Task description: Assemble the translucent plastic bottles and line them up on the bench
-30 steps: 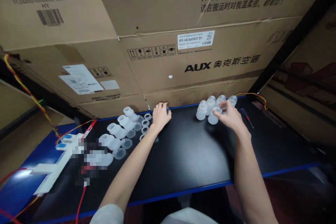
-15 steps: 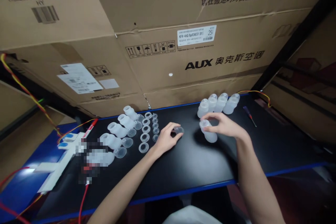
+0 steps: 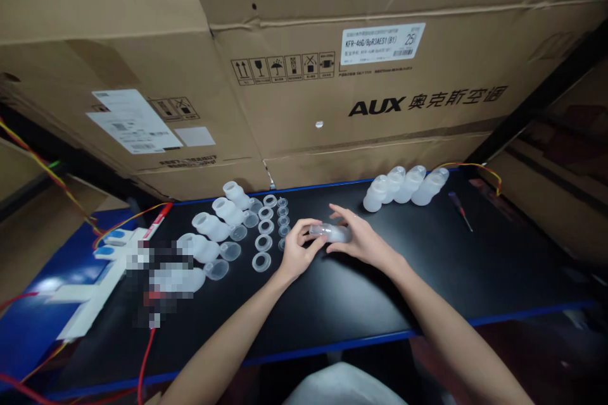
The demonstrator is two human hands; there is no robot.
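Note:
A small translucent white bottle (image 3: 339,233) lies sideways between my hands, above the black table. My right hand (image 3: 363,237) is curved around its base end, thumb below and fingers above. At the other end my left hand (image 3: 299,247) pinches a clear dome cap (image 3: 318,230), which meets or covers the bottle's top; the exact seating is hidden by the fingers. Left of my hands stand a column of clear rings (image 3: 263,242) and a column of small clear nipple-like pieces (image 3: 284,220), partly behind my left hand.
Several open-necked bottles (image 3: 209,226) and clear caps (image 3: 230,251) lie in rows at the left. Several capped bottles (image 3: 411,185) stand at the back right, near a screwdriver (image 3: 460,210). A power strip (image 3: 107,278) with wires lies left. Large cartons (image 3: 285,101) wall the back.
My right hand has brought the bottle leftward from the right side and tipped it sideways against the cap in my left hand. The view has shifted slightly.

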